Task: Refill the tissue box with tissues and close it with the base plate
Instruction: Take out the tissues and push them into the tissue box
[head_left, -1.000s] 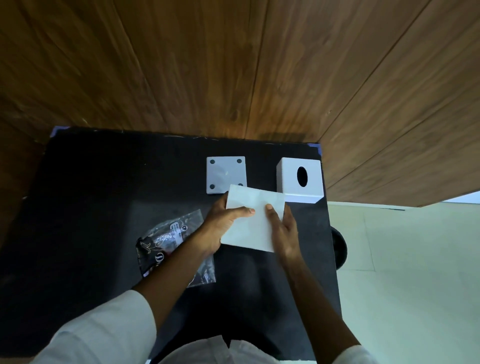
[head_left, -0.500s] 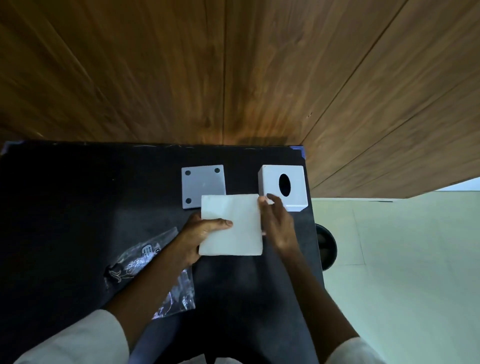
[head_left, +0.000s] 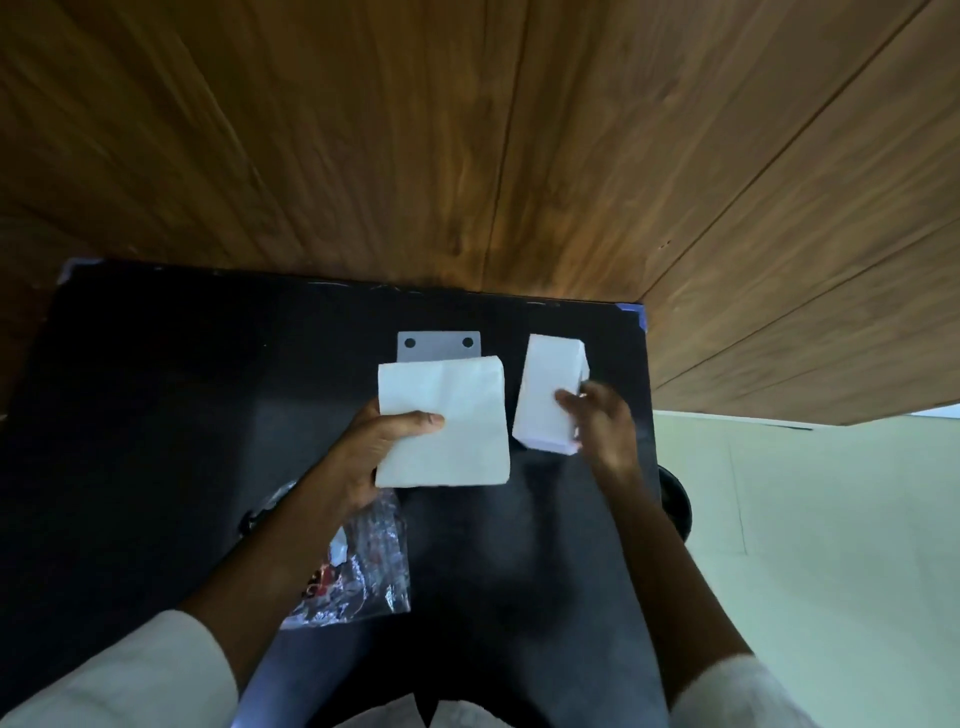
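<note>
Head view shows us the black table (head_left: 156, 415) set against a wood wall (head_left: 467, 130), and the main change on it is at the right. Half a second ago the box (head_left: 550, 395) sat flat near the table's far right corner with its oval slot facing up; now we see it tipped and lifted, a plain white side towards us and the slot out of sight. The right hand (head_left: 602, 421), which was only reaching for it then, has closed around its near right edge, though motion blur hides how the fingers sit. We judge that the box is being turned over so its open bottom can take the refill.

The tissues (head_left: 441, 421), a folded white stack, remain pinched in the left hand (head_left: 384, 441), thumb on top and fingers beneath, held above the table just left of the box and apart from it. They now cover the near half of the grey plate (head_left: 439, 345), which lies flat where it was, two of its holes showing. A clear wrapper (head_left: 363, 566) lies under the left forearm.

Nothing is loaded yet; filling and closing remain.
</note>
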